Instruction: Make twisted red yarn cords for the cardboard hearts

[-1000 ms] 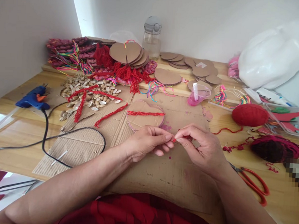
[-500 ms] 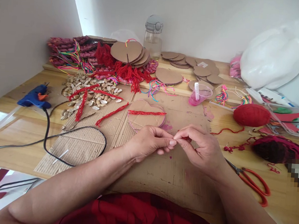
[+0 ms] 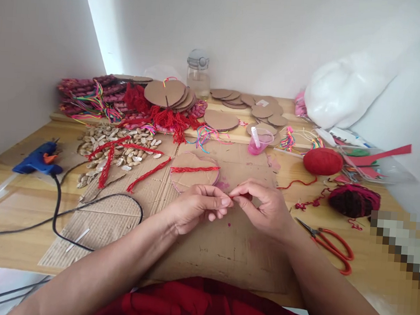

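Fingertip to fingertip, both hands meet above the cardboard sheet (image 3: 203, 248). My left hand (image 3: 197, 205) pinches thumb against forefinger. My right hand (image 3: 266, 207) pinches too, and a short bit of red yarn (image 3: 231, 196) shows between the hands; most of it is hidden by the fingers. Just beyond them lies a rounded cardboard cutout (image 3: 190, 179) with a red yarn braid (image 3: 195, 169) across it. Another red braid (image 3: 148, 174) rests to its left, and more lie over the peanut shells (image 3: 138, 156).
A blue glue gun (image 3: 39, 159) with a black cord sits at left. Orange-handled scissors (image 3: 333, 245), a red yarn ball (image 3: 323, 161) and a dark yarn skein (image 3: 354, 200) are at right. Behind stand a pink cup (image 3: 258, 142), cardboard discs (image 3: 221, 120) and a bottle (image 3: 198, 75).
The camera view has shifted, so the table sits lower and further left in the picture. Both hands stay pinched together, with slightly more red showing between them.
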The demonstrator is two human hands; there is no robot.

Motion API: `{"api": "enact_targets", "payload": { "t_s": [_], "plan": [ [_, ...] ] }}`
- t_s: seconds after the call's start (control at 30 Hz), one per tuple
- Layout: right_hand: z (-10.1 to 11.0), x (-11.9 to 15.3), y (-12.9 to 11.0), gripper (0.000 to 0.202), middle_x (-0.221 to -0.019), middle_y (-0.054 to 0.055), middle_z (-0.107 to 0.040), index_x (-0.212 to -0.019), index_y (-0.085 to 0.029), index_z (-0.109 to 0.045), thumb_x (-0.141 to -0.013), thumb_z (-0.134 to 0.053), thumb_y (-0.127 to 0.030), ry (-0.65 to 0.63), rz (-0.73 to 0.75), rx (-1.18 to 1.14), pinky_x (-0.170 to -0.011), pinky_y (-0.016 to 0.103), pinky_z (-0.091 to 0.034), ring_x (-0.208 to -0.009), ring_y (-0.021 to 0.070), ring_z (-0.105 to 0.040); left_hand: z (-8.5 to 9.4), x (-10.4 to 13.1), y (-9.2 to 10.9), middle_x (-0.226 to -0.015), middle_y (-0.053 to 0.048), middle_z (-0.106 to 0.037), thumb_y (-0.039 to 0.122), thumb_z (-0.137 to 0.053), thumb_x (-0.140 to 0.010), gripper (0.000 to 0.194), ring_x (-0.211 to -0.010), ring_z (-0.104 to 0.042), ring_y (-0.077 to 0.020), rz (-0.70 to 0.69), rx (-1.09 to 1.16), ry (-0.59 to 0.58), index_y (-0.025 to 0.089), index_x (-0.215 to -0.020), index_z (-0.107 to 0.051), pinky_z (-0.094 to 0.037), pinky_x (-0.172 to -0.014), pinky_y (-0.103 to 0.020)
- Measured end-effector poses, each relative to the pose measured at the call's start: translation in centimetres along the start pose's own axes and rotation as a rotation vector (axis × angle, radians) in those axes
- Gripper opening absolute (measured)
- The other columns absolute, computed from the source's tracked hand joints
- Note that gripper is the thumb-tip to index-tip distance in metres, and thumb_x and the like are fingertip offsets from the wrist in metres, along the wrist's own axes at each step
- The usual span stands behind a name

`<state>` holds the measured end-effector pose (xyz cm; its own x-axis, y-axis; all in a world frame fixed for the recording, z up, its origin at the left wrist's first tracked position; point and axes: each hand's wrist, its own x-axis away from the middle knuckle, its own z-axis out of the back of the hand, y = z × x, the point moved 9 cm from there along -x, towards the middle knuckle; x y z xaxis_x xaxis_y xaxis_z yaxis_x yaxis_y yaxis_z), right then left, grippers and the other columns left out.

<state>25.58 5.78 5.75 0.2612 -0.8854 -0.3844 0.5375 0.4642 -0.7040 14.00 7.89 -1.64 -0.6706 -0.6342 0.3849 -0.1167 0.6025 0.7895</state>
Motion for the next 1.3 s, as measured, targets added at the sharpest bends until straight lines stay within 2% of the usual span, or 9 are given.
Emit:
{"api": "enact_targets", "payload": {
  "t_s": [0.13,0.33,0.63,0.83,0.9,0.97,1.03,1.2,1.3],
  "plan": [
    [0.9,-0.1,0.2,0.015,-0.088,0.003,-0.071,-0.099,-0.021,-0.071,-0.097,-0.057,-0.019,0.074,0.009,-0.008,-0.072,0.028,-0.048,-0.079,0.0146,-0.064,-0.6,0.6,0.7,-0.067,0.0,-0.06,0.031,-0.083,-0.073,0.026,-0.058,-0.055,-0.0068,-0.056,0.169,-0.032,0.012,-0.079,-0.067,-0.042,-0.053,-0.016],
    [2.3,-0.3,0.3,0.017,-0.083,0.004,-0.07,-0.094,-0.019,-0.071,-0.098,-0.056,-0.024,0.161,0.03,0.037,-0.07,0.029,-0.048,-0.075,0.0158,-0.063,-1.7,2.1,2.3,-0.071,0.0,-0.061,0.028,-0.08,-0.077,0.025,-0.061,-0.062,-0.01,-0.164,0.256,-0.054,0.015,-0.077,-0.059,-0.05,-0.054,-0.018],
    [2.9,-0.2,0.3,0.014,-0.081,0.005,-0.071,-0.093,-0.018,-0.072,-0.096,-0.058,-0.02,0.228,0.096,0.072,-0.073,0.03,-0.049,-0.077,0.0168,-0.064,1.2,7.2,5.5,-0.07,0.002,-0.06,0.012,-0.084,-0.068,0.022,-0.062,-0.058,-0.0086,-0.356,0.432,0.095,0.015,-0.079,-0.065,-0.053,-0.056,-0.018],
    [2.6,0.0,-0.4,0.016,-0.081,0.005,-0.07,-0.094,-0.019,-0.073,-0.096,-0.057,-0.02,0.211,0.123,0.099,-0.074,0.029,-0.049,-0.079,0.0169,-0.063,3.0,10.6,5.2,-0.067,0.003,-0.054,0.01,-0.083,-0.067,0.024,-0.059,-0.053,-0.0094,-0.424,0.502,0.171,0.016,-0.079,-0.063,-0.052,-0.052,-0.021],
    [2.7,0.3,-0.8,0.016,-0.088,0.005,-0.07,-0.107,-0.019,-0.07,-0.096,-0.059,-0.023,0.198,0.123,0.096,-0.073,0.028,-0.049,-0.082,0.0166,-0.064,3.6,11.5,4.7,-0.067,0.002,-0.054,0.01,-0.082,-0.067,0.024,-0.059,-0.053,-0.0099,-0.432,0.502,0.19,0.017,-0.079,-0.063,-0.052,-0.052,-0.022],
    [2.9,0.6,-1.0,0.034,-0.1,0.006,-0.07,-0.127,-0.021,-0.061,-0.093,-0.064,-0.028,0.178,0.111,0.09,-0.072,0.028,-0.05,-0.087,0.0167,-0.064,4.1,12.4,4.4,-0.068,0.002,-0.054,0.011,-0.081,-0.069,0.023,-0.06,-0.053,-0.0104,-0.447,0.501,0.195,0.018,-0.079,-0.062,-0.052,-0.052,-0.023],
    [3.2,1.0,-1.1,0.049,-0.111,0.007,-0.068,-0.137,-0.023,-0.052,-0.092,-0.066,-0.032,0.167,0.095,0.094,-0.07,0.028,-0.05,-0.091,0.0175,-0.064,4.3,13.1,4.3,-0.067,0.002,-0.053,0.011,-0.08,-0.07,0.022,-0.06,-0.053,-0.0106,-0.467,0.506,0.177,0.017,-0.078,-0.061,-0.053,-0.053,-0.023],
    [4.0,1.9,-1.5,0.043,-0.115,0.006,-0.068,-0.132,-0.025,-0.056,-0.09,-0.066,-0.026,0.202,0.093,0.184,-0.072,0.03,-0.051,-0.085,0.0173,-0.064,4.7,14.3,4.7,-0.068,0.002,-0.055,0.01,-0.079,-0.07,0.022,-0.062,-0.054,-0.0109,-0.521,0.539,0.134,0.016,-0.078,-0.06,-0.053,-0.054,-0.024],
    [4.2,2.2,-1.6,0.026,-0.103,0.005,-0.07,-0.118,-0.023,-0.064,-0.092,-0.063,-0.024,0.227,0.101,0.22,-0.074,0.031,-0.051,-0.081,0.0168,-0.063,4.8,14.9,5.2,-0.069,0.002,-0.056,0.009,-0.079,-0.071,0.022,-0.063,-0.055,-0.0113,-0.551,0.555,0.125,0.016,-0.079,-0.06,-0.054,-0.055,-0.025]
  ]
}}
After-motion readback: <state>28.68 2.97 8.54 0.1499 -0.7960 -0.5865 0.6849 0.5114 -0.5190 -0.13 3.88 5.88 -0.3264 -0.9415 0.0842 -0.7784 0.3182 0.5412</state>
